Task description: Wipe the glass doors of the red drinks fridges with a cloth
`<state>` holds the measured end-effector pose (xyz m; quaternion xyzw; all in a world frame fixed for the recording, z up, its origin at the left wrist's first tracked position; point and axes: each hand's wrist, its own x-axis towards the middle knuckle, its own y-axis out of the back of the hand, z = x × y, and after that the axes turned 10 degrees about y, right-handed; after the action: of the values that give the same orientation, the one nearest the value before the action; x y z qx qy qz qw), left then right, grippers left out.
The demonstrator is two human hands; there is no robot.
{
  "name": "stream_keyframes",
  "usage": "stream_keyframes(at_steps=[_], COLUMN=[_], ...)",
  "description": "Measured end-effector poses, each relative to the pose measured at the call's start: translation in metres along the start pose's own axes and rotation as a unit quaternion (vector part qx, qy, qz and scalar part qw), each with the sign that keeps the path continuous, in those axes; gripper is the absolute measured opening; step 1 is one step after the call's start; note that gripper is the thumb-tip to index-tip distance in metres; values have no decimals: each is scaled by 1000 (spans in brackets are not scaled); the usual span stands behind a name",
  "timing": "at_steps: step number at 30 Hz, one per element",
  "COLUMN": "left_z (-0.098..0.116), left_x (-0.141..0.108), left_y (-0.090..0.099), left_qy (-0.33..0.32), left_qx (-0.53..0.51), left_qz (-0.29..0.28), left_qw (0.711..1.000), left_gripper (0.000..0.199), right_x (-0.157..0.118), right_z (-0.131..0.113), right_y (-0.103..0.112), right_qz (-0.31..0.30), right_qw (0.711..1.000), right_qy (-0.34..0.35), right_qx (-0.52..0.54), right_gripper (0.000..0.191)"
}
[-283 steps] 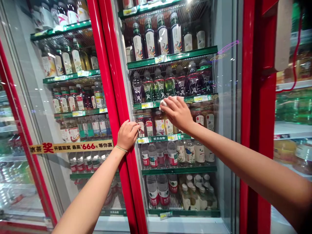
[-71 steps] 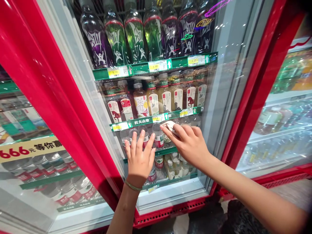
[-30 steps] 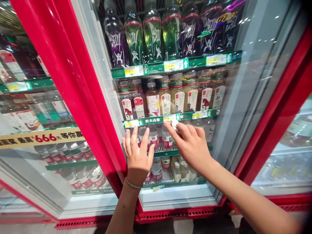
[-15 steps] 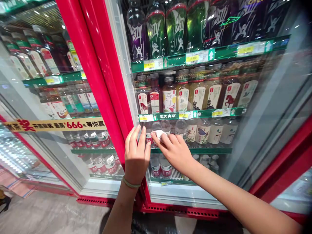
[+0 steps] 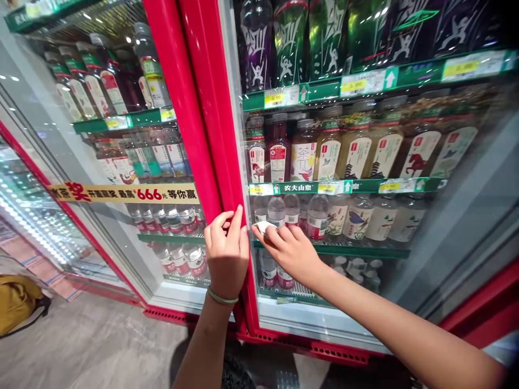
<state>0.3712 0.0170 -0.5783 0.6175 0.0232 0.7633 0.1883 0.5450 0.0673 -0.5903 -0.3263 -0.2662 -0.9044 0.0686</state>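
A small white cloth or tissue is pinched in the fingers of my right hand, in front of the right glass door near its left edge. Just left of it, my left hand is raised before the red door frame, index finger pointing up and the others partly bent, with nothing seen in it. A green band circles my left wrist. Behind the glass stand clear water bottles with red and white labels, on the shelf level with my hands.
Tea bottles and large dark bottles fill the upper shelves. A yellow strip with lettering crosses the left door. On the grey floor, a yellow bag lies at the far left.
The view has shifted left, so the cooler appears further right and the yellow bag shows more. My left hand has moved from the glass edge to the red frame, its fingers more bent.
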Motion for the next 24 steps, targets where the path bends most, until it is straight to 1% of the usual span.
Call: stream_keyframes(at_steps=[2,5,7,8,9,11,13,14,15,16,17,19,20,21,22,23,24], left_z=[0,1,2,2,2,3,5,6,7,9,11,16,19,22,26,29,32], left_x=[-1,-2,-1,0,1,2,2,2,1,0,-2,-5,-7,-8,-10,-11,-13], left_y=[1,1,2,2,3,4,5,5,4,3,2,-2,-5,-8,-11,-14,-17], left_qy=[0,-1,2,3,4,7,10,10,10,10,9,2,-5,-14,-23,-32,-40], left_qx=[-3,-20,-34,-42,-49,-63,-72,-76,-81,-87,-94,-104,-107,-108,-109,-110,-112], left_qz=[-6,-12,-10,-7,-4,0,1,2,2,1,-2,-12,-19,-26,-33,-40,-47], left_qw=[1000,1000,999,999,999,998,997,997,997,996,996,995,994,994,993,993,992], left_gripper=[41,41,43,43,43,42,42,42,42,42,43,44,45,45,46,46,47], right_x=[3,16,16,11,2,-22,-44,-50,-53,-53,-50,-41,-39,-39,-43,-51,-62], right_z=[6,23,22,15,4,-19,-32,-31,-23,-11,5,36,47,53,52,46,37], right_y=[2,5,2,-1,-6,-14,-17,-16,-12,-8,-2,9,13,15,16,15,14], right_qz=[8,38,46,41,31,9,-9,-11,-7,7,28,77,96,104,100,88,65], right_qw=[1000,994,991,993,996,999,998,999,1000,1000,996,978,967,960,960,967,979], right_qy=[-16,-93,-119,-110,-86,-16,30,34,21,-6,-47,-152,-201,-236,-246,-230,-190], right_qx=[-14,-37,-26,-14,1,31,46,38,13,-23,-64,-121,-125,-114,-92,-68,-46], right_gripper=[66,75,80,80,79,73,68,65,62,59,57,59,62,65,68,68,66])
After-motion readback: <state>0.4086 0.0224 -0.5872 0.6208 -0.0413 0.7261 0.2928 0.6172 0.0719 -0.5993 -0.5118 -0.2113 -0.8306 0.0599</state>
